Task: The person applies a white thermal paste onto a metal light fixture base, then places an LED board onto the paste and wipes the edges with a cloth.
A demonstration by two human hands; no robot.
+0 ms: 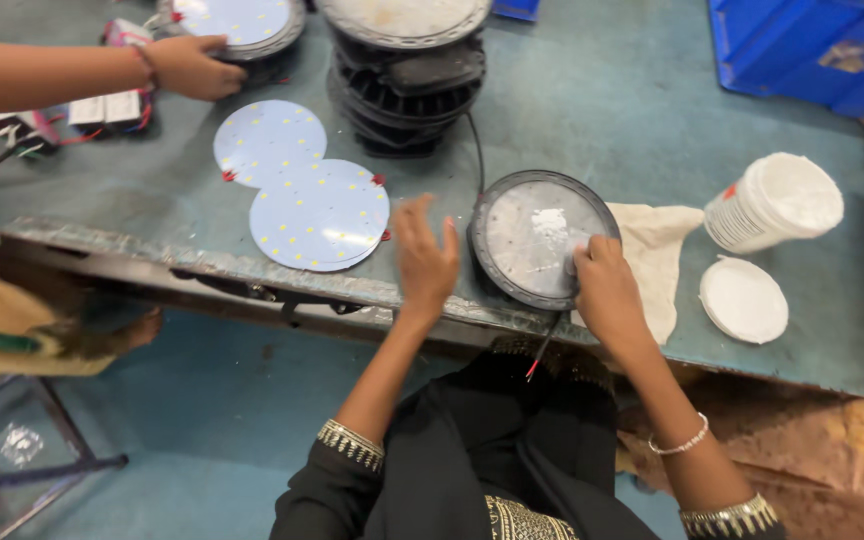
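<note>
round metal lamp housing [542, 240], white paste smeared inside; right hand [607, 290] fingers press it, left hand [424, 262] open, empty.

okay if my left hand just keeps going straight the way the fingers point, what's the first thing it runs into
Probably the stack of black finned lamp housings. The left hand points up and away across bare table top, passing between the white round LED board and the round lamp base; depth is uncertain.

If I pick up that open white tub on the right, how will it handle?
The white tub lies tilted with its lid off, so its white contents could probably spill. Its round wall may let it roll. It looks like thin plastic, likely light.
</note>
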